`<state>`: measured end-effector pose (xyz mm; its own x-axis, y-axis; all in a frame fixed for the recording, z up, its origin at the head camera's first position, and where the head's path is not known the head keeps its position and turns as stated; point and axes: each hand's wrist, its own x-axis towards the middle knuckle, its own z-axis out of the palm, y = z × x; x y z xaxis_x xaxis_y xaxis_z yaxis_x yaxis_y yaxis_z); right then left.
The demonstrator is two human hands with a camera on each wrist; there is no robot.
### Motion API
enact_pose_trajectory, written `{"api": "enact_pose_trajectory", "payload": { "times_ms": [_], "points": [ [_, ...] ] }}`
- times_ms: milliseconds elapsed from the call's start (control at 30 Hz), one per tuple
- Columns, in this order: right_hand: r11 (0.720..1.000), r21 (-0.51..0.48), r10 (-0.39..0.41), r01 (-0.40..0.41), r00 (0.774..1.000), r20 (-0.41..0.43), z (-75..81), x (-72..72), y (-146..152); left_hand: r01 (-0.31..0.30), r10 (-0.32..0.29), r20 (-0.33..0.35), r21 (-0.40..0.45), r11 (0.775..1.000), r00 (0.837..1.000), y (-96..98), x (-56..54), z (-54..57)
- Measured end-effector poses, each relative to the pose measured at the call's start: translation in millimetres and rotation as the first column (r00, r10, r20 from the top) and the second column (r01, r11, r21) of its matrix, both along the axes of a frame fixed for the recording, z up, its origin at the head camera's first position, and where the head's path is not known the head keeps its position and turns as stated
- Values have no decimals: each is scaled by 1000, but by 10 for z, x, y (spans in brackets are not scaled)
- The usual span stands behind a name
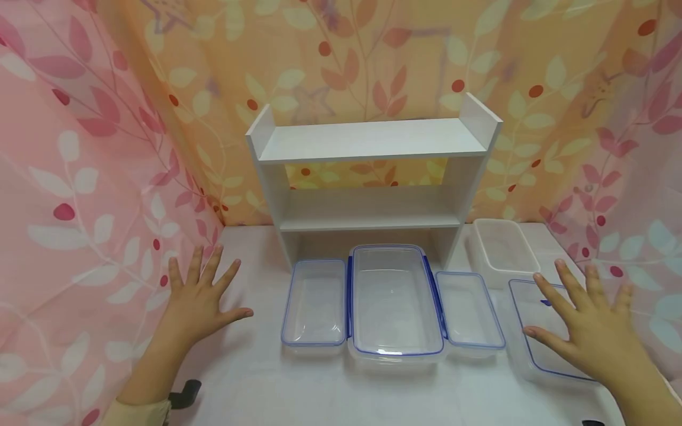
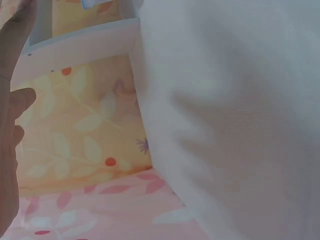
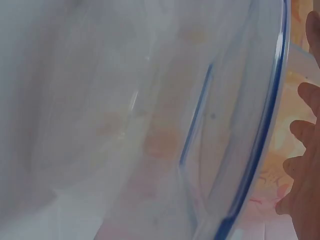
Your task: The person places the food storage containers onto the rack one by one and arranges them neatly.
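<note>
My left hand [image 1: 198, 305] is spread wide over the left side of the white table, holding nothing. On the right, my right hand [image 1: 599, 328] has its fingers spread too and overlaps a clear container with a blue rim [image 1: 549, 331]. That container fills much of the right wrist view, its blue edge close to the fingers. In the middle stands a large clear container with a blue-edged lid and blue side clips [image 1: 396, 302]. A smaller blue-rimmed container [image 1: 315, 305] sits on its left, and another small blue-rimmed container [image 1: 470, 310] on its right.
A white two-tier shelf [image 1: 370, 210] stands at the back, behind the containers. To its right is a whitish open-looking box [image 1: 506, 248]. Pink and orange leaf-patterned curtains [image 1: 367, 65] enclose the table [image 1: 266, 384] on the back and sides.
</note>
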<state>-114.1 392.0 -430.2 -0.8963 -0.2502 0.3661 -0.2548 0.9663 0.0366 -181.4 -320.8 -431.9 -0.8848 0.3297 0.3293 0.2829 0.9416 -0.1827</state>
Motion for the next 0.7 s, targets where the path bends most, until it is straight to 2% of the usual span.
{"api": "enact_pose_trajectory", "payload": {
  "times_ms": [233, 500, 700],
  "points": [
    [998, -34, 43, -45, 998, -49, -52, -47, -117, -6, 5, 23, 23, 1000, 1000, 37, -30, 45],
    [994, -83, 68, -72, 996, -53, -79, -79, -350, -21, 6, 111, 140, 990, 994, 133, -129, 48],
    [984, -129, 113, -121, 991, -67, -68, -125, -545, -16, -14, 127, 234, 972, 992, 208, -209, 61]
  ]
}}
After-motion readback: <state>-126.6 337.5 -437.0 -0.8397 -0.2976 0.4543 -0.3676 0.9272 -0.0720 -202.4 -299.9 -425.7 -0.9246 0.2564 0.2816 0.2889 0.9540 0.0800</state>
